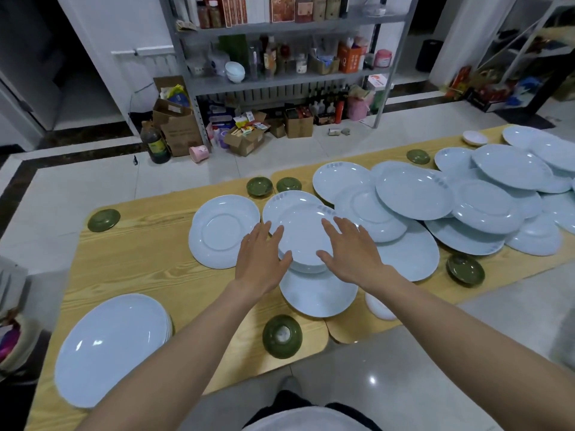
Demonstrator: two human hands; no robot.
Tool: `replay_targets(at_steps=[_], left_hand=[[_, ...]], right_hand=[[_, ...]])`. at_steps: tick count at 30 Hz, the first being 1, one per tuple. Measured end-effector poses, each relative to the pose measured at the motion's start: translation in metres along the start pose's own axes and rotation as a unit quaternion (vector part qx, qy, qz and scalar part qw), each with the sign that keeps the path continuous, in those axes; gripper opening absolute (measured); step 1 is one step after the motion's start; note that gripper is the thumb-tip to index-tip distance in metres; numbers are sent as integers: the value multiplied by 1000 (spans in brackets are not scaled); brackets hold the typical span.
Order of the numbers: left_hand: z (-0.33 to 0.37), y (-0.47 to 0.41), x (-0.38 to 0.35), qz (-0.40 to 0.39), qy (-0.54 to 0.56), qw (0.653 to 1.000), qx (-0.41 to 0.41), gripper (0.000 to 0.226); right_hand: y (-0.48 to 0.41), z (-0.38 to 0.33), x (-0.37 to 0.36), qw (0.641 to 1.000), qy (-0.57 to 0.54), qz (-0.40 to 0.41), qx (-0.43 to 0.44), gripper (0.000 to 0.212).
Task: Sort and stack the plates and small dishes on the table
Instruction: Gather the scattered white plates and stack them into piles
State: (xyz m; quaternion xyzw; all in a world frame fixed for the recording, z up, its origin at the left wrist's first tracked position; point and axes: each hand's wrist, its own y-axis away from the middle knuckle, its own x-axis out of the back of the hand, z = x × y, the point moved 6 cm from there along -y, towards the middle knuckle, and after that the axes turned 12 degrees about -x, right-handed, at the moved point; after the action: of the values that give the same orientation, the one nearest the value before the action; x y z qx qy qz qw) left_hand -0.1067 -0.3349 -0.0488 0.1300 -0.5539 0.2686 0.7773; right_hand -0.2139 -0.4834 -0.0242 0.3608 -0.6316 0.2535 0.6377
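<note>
Pale blue plates lie scattered and overlapping on a long wooden table (133,244). My left hand (261,259) and my right hand (348,247) reach out with straight fingers on either side of a small pile of plates (301,231) in the middle, over its left and right rims. An upside-down plate (222,231) lies just left of it. A neat stack of plates (112,346) stands at the near left. A big heap of plates (451,194) fills the right. Small dark green dishes sit around: one at the front (282,335), one at the left (103,219), one at the right (465,269).
Two green dishes (259,186) stand at the table's far edge, and a white small dish (474,137) at the far right. Metal shelves (280,82) with bottles and cardboard boxes (177,126) stand beyond on a tiled floor.
</note>
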Motion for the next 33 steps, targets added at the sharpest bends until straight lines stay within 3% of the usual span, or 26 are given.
replay_targets(at_steps=[8, 23, 33], left_hand=[[-14, -17, -11, -22, -8, 1000, 18, 62], [-12, -34, -30, -31, -24, 998, 46, 60], [-7, -36, -40, -40, -45, 996, 60, 61]], right_hand=[[-25, 3, -10, 999, -33, -18, 4, 67], [-58, 48, -61, 981, -163, -70, -79, 56], [-77, 73, -96, 915, -352, -91, -174, 47]])
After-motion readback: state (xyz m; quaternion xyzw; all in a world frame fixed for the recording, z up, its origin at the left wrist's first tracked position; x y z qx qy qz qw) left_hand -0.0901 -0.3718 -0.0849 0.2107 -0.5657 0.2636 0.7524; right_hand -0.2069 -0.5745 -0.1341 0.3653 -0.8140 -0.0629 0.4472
